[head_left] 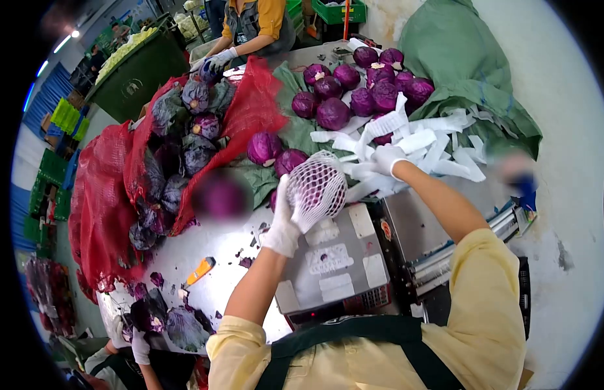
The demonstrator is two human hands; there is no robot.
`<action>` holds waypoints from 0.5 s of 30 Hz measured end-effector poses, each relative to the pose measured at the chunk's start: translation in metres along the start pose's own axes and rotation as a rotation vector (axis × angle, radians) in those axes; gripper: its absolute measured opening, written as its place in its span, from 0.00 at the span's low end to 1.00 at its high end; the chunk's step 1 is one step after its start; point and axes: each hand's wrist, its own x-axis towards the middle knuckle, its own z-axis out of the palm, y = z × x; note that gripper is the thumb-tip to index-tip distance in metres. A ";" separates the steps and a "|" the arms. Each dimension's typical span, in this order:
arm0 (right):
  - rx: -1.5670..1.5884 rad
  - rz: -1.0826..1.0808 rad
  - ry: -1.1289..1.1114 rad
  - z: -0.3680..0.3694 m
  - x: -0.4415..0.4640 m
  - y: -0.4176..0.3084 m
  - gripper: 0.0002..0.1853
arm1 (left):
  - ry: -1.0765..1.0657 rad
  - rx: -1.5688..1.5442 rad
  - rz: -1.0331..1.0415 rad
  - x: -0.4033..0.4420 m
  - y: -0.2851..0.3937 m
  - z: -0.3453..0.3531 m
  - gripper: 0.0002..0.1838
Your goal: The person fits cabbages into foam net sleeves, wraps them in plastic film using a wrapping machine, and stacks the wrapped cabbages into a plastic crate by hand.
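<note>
A red cabbage in a white foam net (318,185) is in my gloved left hand (286,218), with the net's gathered end toward my palm. It is held above the left rear corner of a weighing scale (331,260). Out to the right, my gloved right hand (386,160) touches a heap of white foam nets (438,146). Its fingers blend into the white nets, so their grip is unclear. Bare red cabbages (332,114) are piled just behind the nets, and two more, including one red cabbage (264,148), lie left of my held one.
Red mesh sacks (104,195) with untrimmed cabbages (198,153) fill the left side. An orange-handled knife (201,270) lies on the metal table (234,299) among leaf scraps. Co-workers' gloved hands (217,62) are at the far edge and lower left. A green sack (455,52) stands back right.
</note>
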 end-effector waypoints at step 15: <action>0.573 -0.141 0.189 -0.171 -0.049 -0.044 0.13 | 0.280 0.647 0.616 0.027 -0.003 0.077 0.27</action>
